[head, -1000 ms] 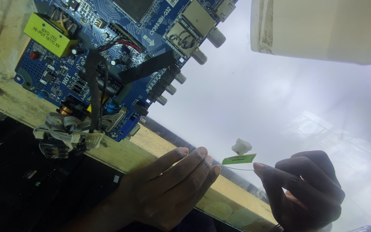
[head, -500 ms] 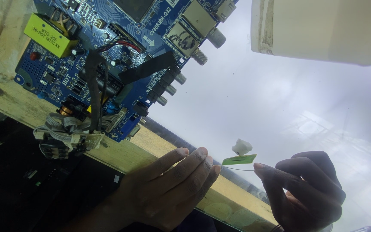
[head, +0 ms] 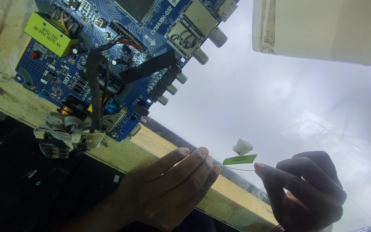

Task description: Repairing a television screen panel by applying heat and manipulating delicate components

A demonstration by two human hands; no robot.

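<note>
Left hand, fingers nearly straight and together, and right hand, fingers curled, each pinch one end of a thin wire stretched between them. A small green strip lies just above it, beside the wooden bar, well below the blue circuit board.

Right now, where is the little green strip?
In the head view, the little green strip sits low and right of middle, between the left hand and the right hand, just under a small white piece and above a thin wire.
</note>
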